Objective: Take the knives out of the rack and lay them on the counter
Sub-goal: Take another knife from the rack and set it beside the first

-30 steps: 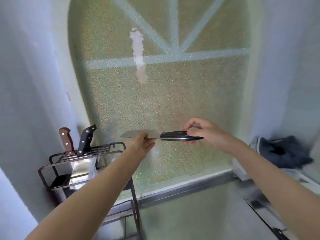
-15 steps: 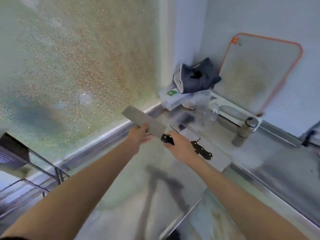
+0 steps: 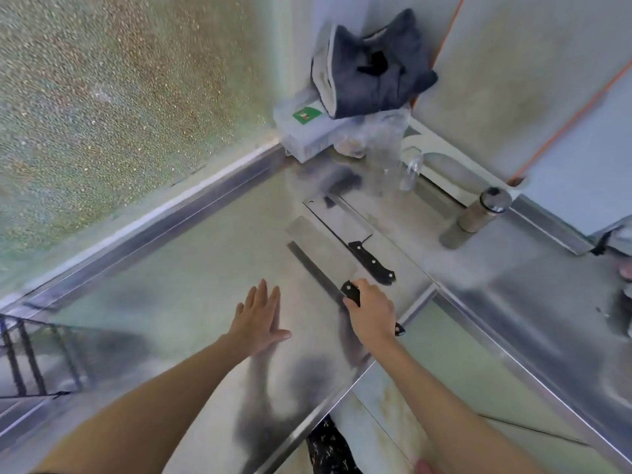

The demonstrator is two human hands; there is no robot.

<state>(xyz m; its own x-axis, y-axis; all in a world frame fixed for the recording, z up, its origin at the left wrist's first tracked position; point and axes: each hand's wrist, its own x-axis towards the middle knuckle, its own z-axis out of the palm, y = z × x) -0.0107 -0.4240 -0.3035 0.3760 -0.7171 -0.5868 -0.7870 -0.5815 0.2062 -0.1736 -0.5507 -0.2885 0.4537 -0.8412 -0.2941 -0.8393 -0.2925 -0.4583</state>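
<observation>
A broad cleaver (image 3: 319,246) lies low over the steel counter (image 3: 191,268), its blade pointing away from me. My right hand (image 3: 371,311) is closed around its black handle. Just to the right, a second cleaver (image 3: 342,222) with a black riveted handle lies flat on the counter. My left hand (image 3: 258,314) hovers over the counter left of the held cleaver, fingers spread, holding nothing. Only a corner of the black wire knife rack (image 3: 24,357) shows at the left edge; no knives in it are visible.
A dark cloth (image 3: 372,63) sits on a white box (image 3: 307,131) in the back corner. Clear glasses (image 3: 386,159) and a steel shaker (image 3: 478,217) stand behind the knives. A cutting board (image 3: 513,63) leans on the right wall. The counter's front edge runs diagonally beneath my right wrist.
The view swung from the rack to the counter. The cleaver came down beside the other knife; my left hand let go of its blade and opened.
</observation>
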